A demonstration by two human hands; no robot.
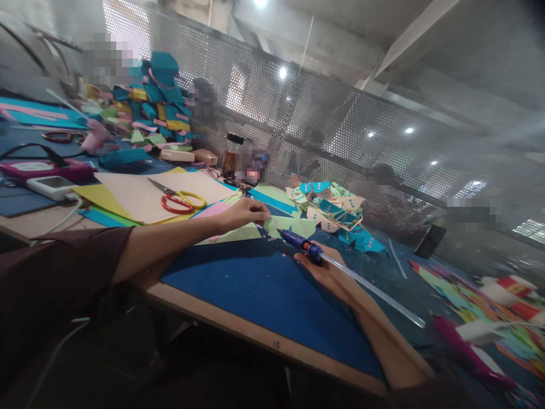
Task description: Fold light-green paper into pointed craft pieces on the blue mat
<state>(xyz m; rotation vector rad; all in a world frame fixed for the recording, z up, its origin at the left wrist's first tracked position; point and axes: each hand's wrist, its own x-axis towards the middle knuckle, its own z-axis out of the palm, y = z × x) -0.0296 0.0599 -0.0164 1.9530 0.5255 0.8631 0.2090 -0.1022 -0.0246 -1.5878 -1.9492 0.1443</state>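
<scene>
Glue gun [303, 244], blue plastic, long translucent stick [370, 288] jutting from its rear, held in your right hand [328, 277], nozzle [281, 231] ahead of the grip at flat green paper [293, 222]; your left hand [244, 214] bunched by the paper's left edge, whether pinching anything cannot be told.

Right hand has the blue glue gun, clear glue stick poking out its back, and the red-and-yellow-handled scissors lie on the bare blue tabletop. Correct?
Wrong surface: the head view shows the red-and-yellow-handled scissors lying on the pale peach paper sheet. The rest holds: the right hand has the blue glue gun, clear glue stick poking out its back.
</scene>
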